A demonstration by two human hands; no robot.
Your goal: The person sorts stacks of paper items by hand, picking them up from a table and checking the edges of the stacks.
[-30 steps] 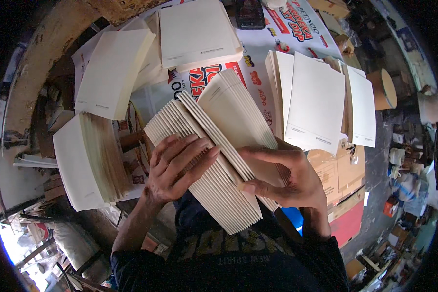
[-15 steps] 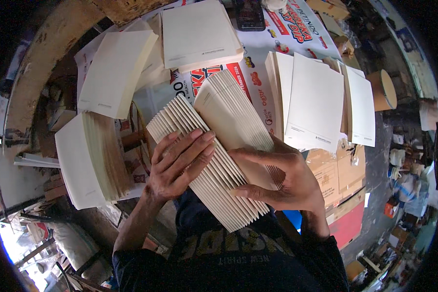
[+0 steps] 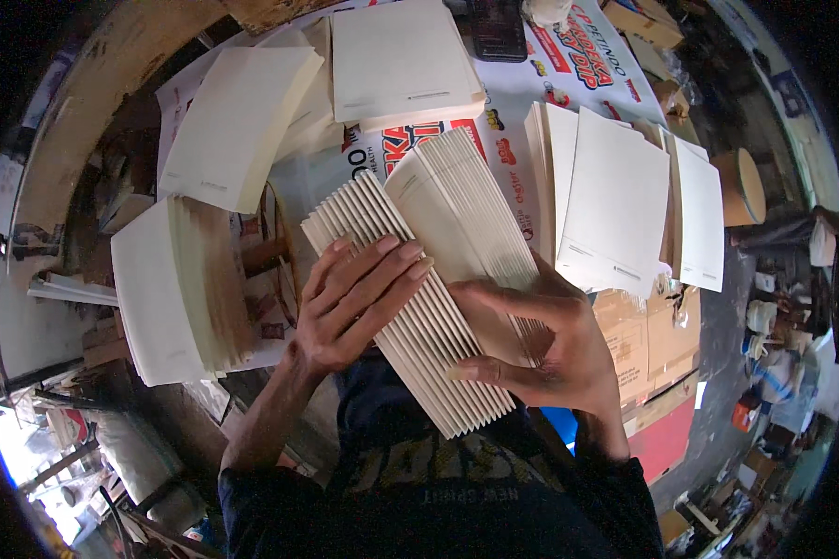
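Over my lap is a fanned bundle of folded cream paper pieces (image 3: 438, 359), their edges stepped like narrow ribs. My left hand (image 3: 356, 303) lies across the ribbed front part, fingers laid over it, its thumb hidden. A second part of the bundle (image 3: 443, 210) leans behind, with a plain cream face and stepped edges along its right side. My right hand (image 3: 555, 340) grips the bundle from the right: thumb on the ribbed edges, index finger against the cream face, the other fingers hidden behind. Whether the two parts are joined, I cannot tell.
On the printed banner covering the table (image 3: 508, 88) stand white paper stacks: one at the far middle (image 3: 401, 61), others at left (image 3: 238, 126) and right (image 3: 615, 196). A left stack (image 3: 154, 289) tilts. A dark phone (image 3: 499, 33) lies at the back. Cardboard boxes (image 3: 671, 340) sit right.
The view has shifted slightly, so the table and stacks appear a little to the right. Both hands keep the same hold on the paper bundle.
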